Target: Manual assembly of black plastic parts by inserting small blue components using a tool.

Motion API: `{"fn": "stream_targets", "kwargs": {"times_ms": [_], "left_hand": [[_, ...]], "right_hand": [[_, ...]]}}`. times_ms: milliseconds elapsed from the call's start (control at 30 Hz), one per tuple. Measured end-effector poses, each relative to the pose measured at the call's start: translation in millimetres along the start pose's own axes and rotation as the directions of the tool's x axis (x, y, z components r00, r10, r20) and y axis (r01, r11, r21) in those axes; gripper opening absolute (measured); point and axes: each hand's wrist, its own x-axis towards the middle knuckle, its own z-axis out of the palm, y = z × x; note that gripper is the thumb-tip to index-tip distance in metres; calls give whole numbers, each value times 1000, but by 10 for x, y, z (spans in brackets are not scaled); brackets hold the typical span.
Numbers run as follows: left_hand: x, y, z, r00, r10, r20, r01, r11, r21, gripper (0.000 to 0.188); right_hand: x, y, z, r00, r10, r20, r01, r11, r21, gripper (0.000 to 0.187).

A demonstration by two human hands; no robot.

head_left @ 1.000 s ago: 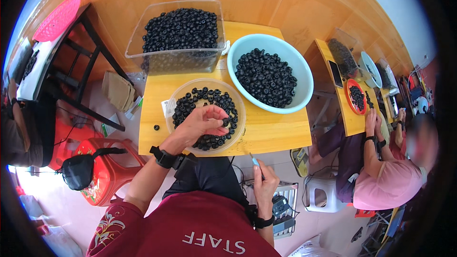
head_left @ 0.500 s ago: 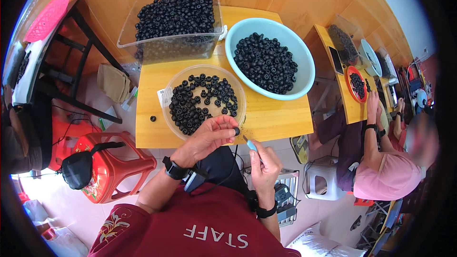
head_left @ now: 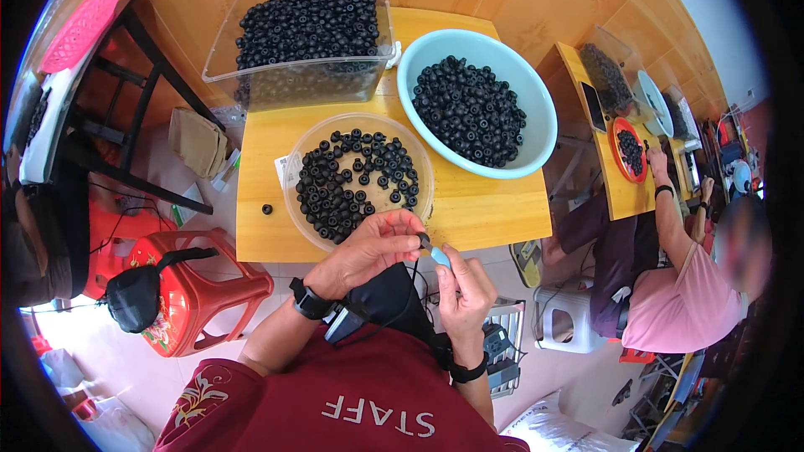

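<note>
Between the thumb and fingertips of my left hand [head_left: 368, 253], a small round black part with a hole [head_left: 423, 240] is pinched. My right hand [head_left: 466, 291] grips a small knife [head_left: 440, 257] by its light blue handle; the blade's tip meets the black part. Both hands are at the table's front edge. Just beyond my left hand sits a round clear tub [head_left: 385, 197] with many such black parts spread in it. One loose black part [head_left: 267, 209] lies on the table left of the tub.
A clear rectangular bin [head_left: 322, 90] heaped with black parts stands at the back of the yellow table [head_left: 477, 222]. A light blue basin [head_left: 538, 146] of them is at the right. A red stool [head_left: 205, 293] stands left. At right, a co-worker in pink [head_left: 682, 301] sits at another table.
The knife's blade has come up to the black part, where before there was a small gap between them. The co-worker's arm has shifted near the red tray.
</note>
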Motion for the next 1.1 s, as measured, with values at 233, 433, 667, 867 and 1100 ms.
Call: {"fn": "stream_targets", "kwargs": {"times_ms": [233,433,667,867,1100], "left_hand": [[29,-14,-4,1000,-10,7,10,1000,-7,17],[14,-27,14,1000,-3,-11,3,1000,8,16],[3,-61,46,1000,10,-17,-10,1000,12,14],[-89,-33,157,985,1,171,-2,1000,5,14],[-47,-36,109,995,-5,104,16,994,-105,15]], "right_hand": [[-10,14,-2,999,-34,-11,34,999,-23,24],[-25,9,-11,1000,-12,-9,11,999,-32,23],[-61,15,-7,999,32,-31,-32,999,5,23],[-166,536,15,989,135,-59,-143,974,-175,19],[-217,517,-69,974,209,-89,-223,953,-204,19]]}}
